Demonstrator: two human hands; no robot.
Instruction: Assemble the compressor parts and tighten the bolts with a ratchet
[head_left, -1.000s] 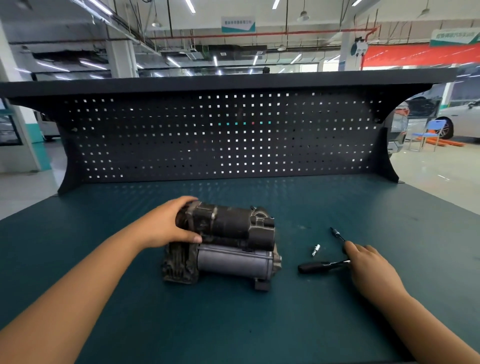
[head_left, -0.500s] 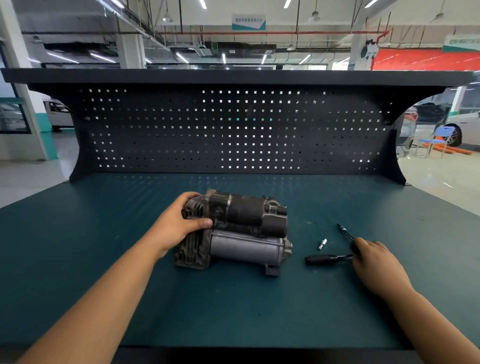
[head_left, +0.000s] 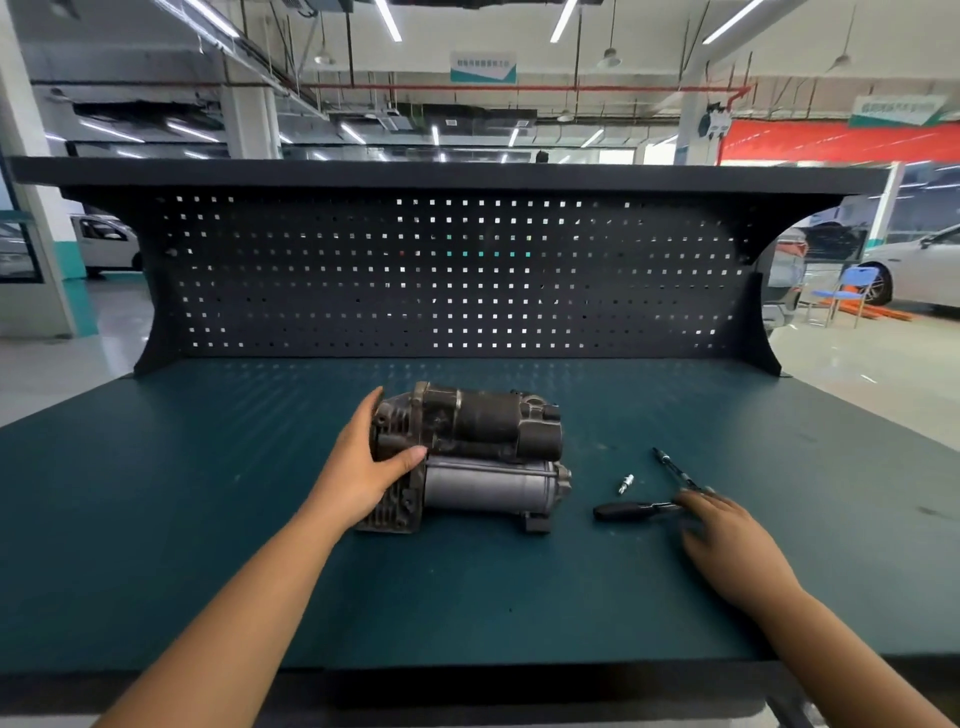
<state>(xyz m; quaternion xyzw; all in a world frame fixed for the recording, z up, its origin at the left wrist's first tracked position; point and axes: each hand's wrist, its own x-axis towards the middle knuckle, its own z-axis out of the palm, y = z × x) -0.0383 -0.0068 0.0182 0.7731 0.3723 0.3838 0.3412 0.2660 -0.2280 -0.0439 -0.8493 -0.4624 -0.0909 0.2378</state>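
A dirty dark compressor lies on its side on the green bench top, its grey cylinder facing me. My left hand grips its finned left end, thumb on the front and fingers over the back. To the right lies a ratchet with a black handle pointing left. My right hand is blurred, with its fingers stretched out flat and the tips touching the ratchet's metal end. A slim black extension bar lies just beyond those fingertips. A small silver bolt lies between the compressor and the bar.
The green bench top ends in a dark front edge close to me. A black pegboard back wall with a shelf on top closes the far side. Cars and a blue chair stand in the workshop behind.
My right hand has slid back slightly toward me, uncovering the ratchet's metal end, and is now blurred. My left hand keeps its grip on the compressor. The view has tilted upward.
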